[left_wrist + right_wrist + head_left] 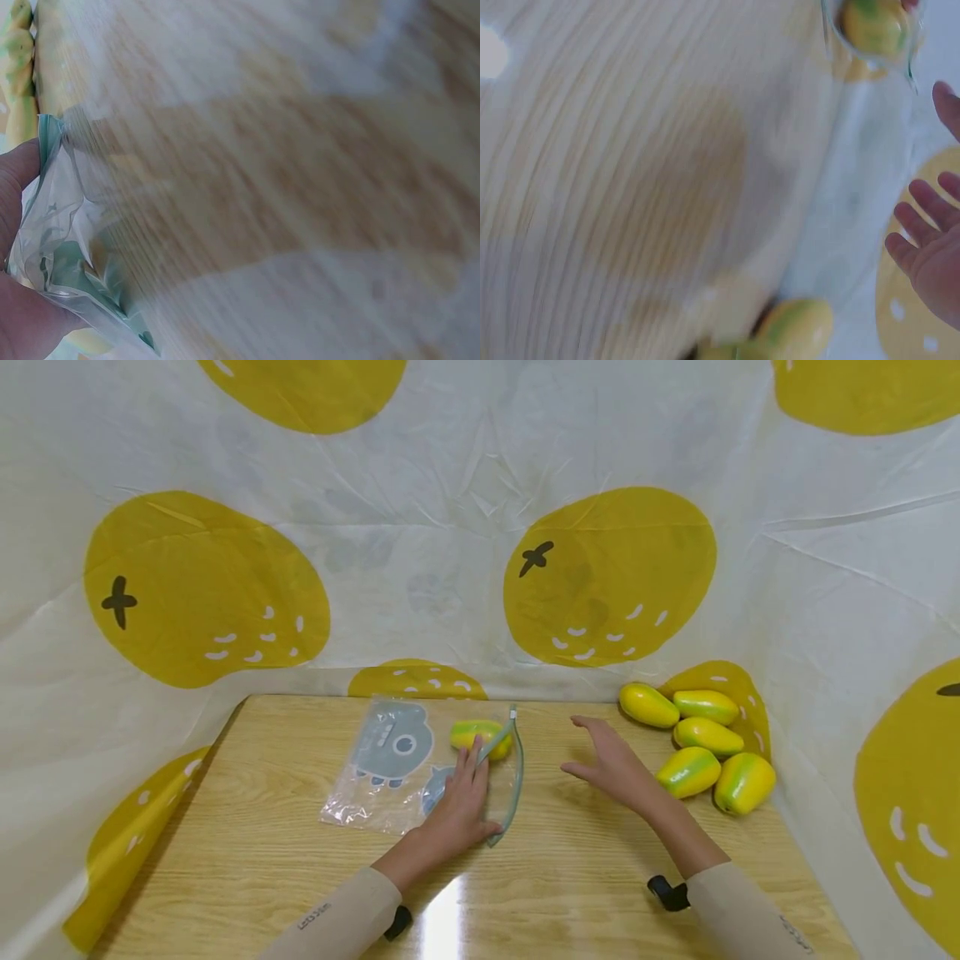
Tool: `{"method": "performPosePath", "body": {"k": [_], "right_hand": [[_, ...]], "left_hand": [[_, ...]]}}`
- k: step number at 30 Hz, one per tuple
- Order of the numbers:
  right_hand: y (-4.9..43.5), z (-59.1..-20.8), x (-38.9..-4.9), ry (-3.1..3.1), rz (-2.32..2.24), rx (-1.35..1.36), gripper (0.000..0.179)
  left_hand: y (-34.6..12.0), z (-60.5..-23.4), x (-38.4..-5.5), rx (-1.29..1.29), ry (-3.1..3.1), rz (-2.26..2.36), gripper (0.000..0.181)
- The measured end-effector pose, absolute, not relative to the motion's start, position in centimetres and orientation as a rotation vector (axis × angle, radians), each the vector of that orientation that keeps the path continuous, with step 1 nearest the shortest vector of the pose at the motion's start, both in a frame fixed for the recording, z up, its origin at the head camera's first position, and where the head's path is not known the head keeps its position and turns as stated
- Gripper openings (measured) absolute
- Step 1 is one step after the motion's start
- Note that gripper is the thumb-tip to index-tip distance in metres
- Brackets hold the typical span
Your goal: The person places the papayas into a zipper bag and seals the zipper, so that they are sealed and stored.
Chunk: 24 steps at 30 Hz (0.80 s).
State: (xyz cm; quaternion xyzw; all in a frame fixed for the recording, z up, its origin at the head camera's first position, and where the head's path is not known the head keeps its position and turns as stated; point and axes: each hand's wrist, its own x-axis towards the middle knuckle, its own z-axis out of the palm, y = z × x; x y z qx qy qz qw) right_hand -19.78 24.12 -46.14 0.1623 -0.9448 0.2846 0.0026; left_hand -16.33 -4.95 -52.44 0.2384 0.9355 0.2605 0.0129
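A clear zip bag (pixel 352 793) with a blue-grey cartoon print lies flat on the table, its grey-green zip mouth spread apart toward the right. One yellow-green papaya (pixel 465 731) lies inside, near that mouth. My left hand (pixel 461 802) rests across the mouth end, fingers stretched over the upper rim and thumb at the lower rim. In the left wrist view, the thumb touches the teal zip edge (pixel 49 135). My right hand (pixel 615 764) hovers between bag and loose fruit, fingers spread and holding nothing; its spread fingers (pixel 922 225) also show in the right wrist view.
Several more papayas (pixel 705 737) lie grouped at the table's back right, beside the right forearm. A white cloth (pixel 435 577) printed with large yellow fruit encloses the wooden table (pixel 262 860) at the back and sides.
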Motion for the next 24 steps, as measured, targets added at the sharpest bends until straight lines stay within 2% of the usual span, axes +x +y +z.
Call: {"method": "performPosePath", "body": {"k": [5,18,24], "right_hand": [[28.1,-44.7,-18.6,-3.002,0.848,0.487,0.091],[35.7,-43.0,-17.2,-3.058,0.729,0.473,0.082],[38.5,-43.6,-17.5,-3.075,0.603,0.563,0.082]], "left_hand": [[-5.0,-52.4,-16.4,0.74,2.911,0.809,0.119],[-5.1,-52.2,-16.3,0.749,2.881,0.844,0.12],[-4.9,-52.4,-16.3,0.73,2.898,0.808,0.119]]}}
